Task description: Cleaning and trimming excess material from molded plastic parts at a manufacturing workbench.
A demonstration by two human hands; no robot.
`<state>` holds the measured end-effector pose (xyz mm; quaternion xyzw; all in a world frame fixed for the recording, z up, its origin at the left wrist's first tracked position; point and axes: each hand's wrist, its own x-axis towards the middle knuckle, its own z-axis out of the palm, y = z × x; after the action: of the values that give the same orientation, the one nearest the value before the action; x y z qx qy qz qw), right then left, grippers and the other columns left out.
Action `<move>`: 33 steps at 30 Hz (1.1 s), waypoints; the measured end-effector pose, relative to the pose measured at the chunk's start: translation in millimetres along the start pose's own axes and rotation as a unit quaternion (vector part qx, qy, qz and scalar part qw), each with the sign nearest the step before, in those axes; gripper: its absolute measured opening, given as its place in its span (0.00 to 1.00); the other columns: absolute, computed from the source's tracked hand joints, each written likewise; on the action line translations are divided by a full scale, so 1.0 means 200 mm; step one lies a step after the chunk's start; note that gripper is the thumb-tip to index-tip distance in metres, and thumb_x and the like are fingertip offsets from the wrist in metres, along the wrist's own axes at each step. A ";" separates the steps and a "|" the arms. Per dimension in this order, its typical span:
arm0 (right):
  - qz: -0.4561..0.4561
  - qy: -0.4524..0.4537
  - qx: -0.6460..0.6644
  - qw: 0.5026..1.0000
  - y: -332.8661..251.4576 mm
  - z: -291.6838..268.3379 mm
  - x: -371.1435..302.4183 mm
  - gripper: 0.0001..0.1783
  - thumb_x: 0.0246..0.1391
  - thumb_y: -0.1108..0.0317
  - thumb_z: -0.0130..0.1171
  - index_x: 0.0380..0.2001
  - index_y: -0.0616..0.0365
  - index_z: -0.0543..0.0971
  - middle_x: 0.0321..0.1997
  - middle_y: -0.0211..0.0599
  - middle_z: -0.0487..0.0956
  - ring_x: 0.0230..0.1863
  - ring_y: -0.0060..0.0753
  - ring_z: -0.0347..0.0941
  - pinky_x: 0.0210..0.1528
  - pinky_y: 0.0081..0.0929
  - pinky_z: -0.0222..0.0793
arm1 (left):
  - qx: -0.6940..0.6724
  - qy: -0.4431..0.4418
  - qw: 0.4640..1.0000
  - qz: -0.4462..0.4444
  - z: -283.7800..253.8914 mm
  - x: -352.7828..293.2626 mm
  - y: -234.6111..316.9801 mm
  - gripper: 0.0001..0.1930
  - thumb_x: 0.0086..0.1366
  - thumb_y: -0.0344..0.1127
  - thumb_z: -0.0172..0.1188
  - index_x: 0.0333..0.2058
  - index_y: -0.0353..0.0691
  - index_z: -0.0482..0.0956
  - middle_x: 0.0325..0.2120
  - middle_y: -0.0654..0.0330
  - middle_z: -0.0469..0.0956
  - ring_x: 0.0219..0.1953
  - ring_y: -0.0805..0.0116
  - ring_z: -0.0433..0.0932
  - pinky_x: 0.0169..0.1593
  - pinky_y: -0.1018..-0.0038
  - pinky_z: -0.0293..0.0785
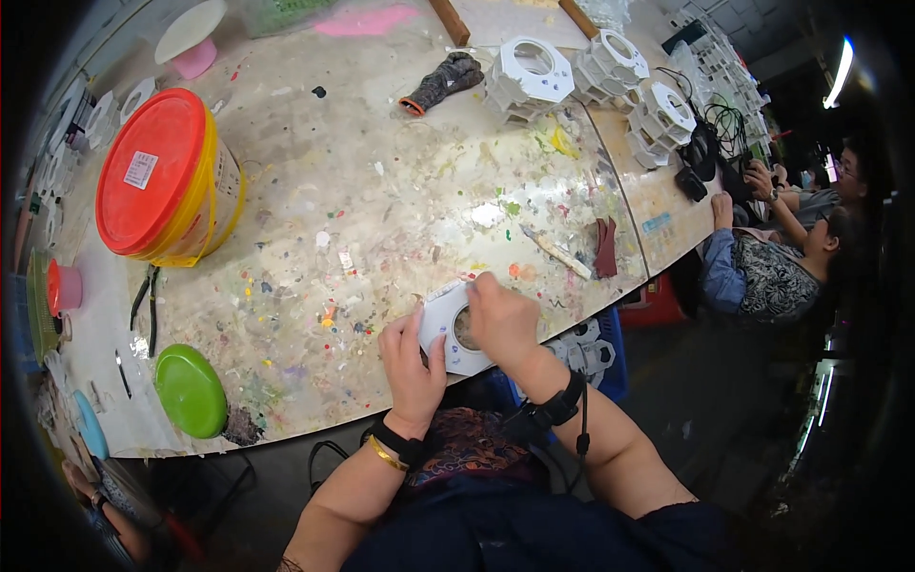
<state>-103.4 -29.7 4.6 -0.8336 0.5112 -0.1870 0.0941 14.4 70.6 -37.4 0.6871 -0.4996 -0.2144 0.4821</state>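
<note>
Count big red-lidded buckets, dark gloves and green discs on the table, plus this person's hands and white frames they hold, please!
Red-lidded bucket: 1
Dark glove: 1
Green disc: 1
Held white frame: 1
Left hand, right hand: 2
Total: 6

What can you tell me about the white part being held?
The white part looks like plastic, with a flat, angular face, a round hole and small blue marks. It is at the near edge of the table. The left hand grips its left side, thumb on the face; the right hand hides some of its right side.
</note>
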 end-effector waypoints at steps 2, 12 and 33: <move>0.019 0.020 0.007 1.000 0.01 0.01 0.00 0.08 0.59 0.67 0.58 0.29 0.55 0.72 0.16 0.42 0.76 0.18 0.48 0.76 0.19 0.41 0.68 | 0.005 0.000 1.000 0.009 -0.01 0.00 0.01 0.26 0.60 0.27 0.63 0.58 0.31 0.72 0.45 0.48 0.71 0.48 0.48 0.69 0.54 0.59 0.66; -0.021 0.027 -0.030 0.999 -0.03 0.05 -0.02 0.05 0.47 0.72 0.56 0.27 0.53 0.70 0.17 0.36 0.73 0.18 0.42 0.75 0.18 0.39 0.68 | 0.000 0.007 1.000 0.009 -0.01 0.01 0.01 0.25 0.60 0.25 0.62 0.57 0.31 0.73 0.45 0.47 0.72 0.48 0.50 0.71 0.54 0.62 0.68; -0.046 -0.003 -0.019 0.999 -0.10 0.03 -0.03 0.08 0.56 0.70 0.59 0.26 0.55 0.70 0.15 0.43 0.73 0.17 0.50 0.74 0.19 0.43 0.67 | 0.001 0.013 1.000 0.016 0.01 0.01 0.02 0.25 0.60 0.25 0.62 0.56 0.31 0.72 0.44 0.47 0.71 0.47 0.48 0.70 0.53 0.60 0.67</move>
<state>-87.2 -16.0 3.8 -0.8581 0.4759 -0.1792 0.0714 12.4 69.0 -34.8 0.6826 -0.5040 -0.1972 0.4911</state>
